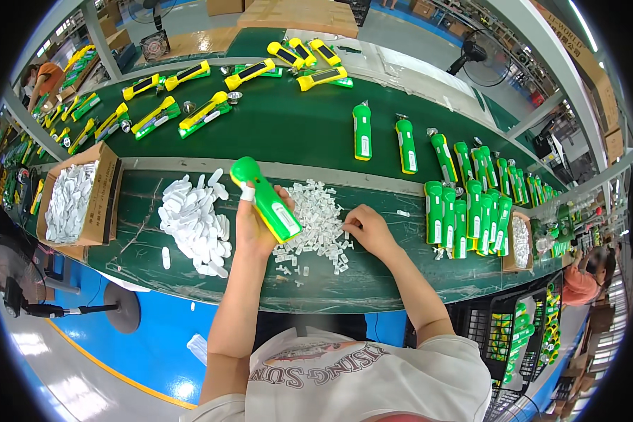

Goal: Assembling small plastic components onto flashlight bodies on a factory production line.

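My left hand (pixel 255 226) is wrapped round a green and yellow flashlight (pixel 266 200), tilted with its rounded head up and to the left. A white wrap covers one finger of that hand. A pale strip shows on the flashlight's green side. My right hand (pixel 370 231) is at the right edge of a heap of small clear plastic pieces (pixel 315 214), its fingers pinched together. Whatever lies between those fingertips is too small to make out. Left of the held flashlight is a pile of white oval plastic parts (pixel 190 218).
A cardboard box of white parts (pixel 109 197) stands at the left, a smaller box (pixel 519 243) at the right. Several green flashlights (pixel 468 218) stand grouped on the right. More lie along the green belt (pixel 288 126) beyond. Black crates (pixel 503 334) and a fan (pixel 14 281) flank the bench.
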Demonstrator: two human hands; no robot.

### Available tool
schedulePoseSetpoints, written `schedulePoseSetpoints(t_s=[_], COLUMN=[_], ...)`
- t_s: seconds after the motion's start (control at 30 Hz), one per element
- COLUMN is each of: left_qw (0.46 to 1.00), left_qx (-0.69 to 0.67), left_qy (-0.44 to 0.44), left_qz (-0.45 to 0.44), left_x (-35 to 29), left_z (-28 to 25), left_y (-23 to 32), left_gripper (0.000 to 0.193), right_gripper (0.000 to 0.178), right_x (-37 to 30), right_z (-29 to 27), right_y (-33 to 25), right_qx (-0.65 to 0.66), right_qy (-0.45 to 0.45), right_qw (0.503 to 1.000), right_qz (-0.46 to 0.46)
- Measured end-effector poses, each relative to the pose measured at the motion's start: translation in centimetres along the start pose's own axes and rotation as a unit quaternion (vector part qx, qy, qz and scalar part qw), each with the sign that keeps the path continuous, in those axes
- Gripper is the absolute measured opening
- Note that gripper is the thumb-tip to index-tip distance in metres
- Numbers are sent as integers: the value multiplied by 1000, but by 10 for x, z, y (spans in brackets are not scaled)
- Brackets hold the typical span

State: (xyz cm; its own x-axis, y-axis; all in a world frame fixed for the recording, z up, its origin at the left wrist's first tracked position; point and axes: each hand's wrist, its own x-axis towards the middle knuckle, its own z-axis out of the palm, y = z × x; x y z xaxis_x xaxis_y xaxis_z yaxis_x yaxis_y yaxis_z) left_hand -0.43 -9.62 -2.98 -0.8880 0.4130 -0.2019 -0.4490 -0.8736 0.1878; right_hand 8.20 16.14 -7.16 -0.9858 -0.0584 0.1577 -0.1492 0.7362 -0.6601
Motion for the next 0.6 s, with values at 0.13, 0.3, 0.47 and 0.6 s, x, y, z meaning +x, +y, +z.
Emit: schedulePoseSetpoints(t_s=[0.13, 0.3, 0.47, 0.6], left_qw=[999, 988, 982, 980], left_qx=[44, 152, 186, 195], left_qy=[8, 16, 14, -28], left_qz=[-25, 16, 25, 7], left_x=[0, -4, -13, -20], left_z=[-9, -10, 11, 22], left_y=[-5, -10, -16, -27], left_gripper=[47, 50, 51, 48], right_gripper=[14, 14, 12, 15], right_x=[1, -3, -6, 16], right_z=[-7, -14, -31, -53], right_y=[-4, 6, -11, -40], right_qx=[5, -14, 116, 125], right_qy=[3, -16, -52, -26], right_qw=[1000, 999, 989, 992], right_qz=[0, -29, 80, -27])
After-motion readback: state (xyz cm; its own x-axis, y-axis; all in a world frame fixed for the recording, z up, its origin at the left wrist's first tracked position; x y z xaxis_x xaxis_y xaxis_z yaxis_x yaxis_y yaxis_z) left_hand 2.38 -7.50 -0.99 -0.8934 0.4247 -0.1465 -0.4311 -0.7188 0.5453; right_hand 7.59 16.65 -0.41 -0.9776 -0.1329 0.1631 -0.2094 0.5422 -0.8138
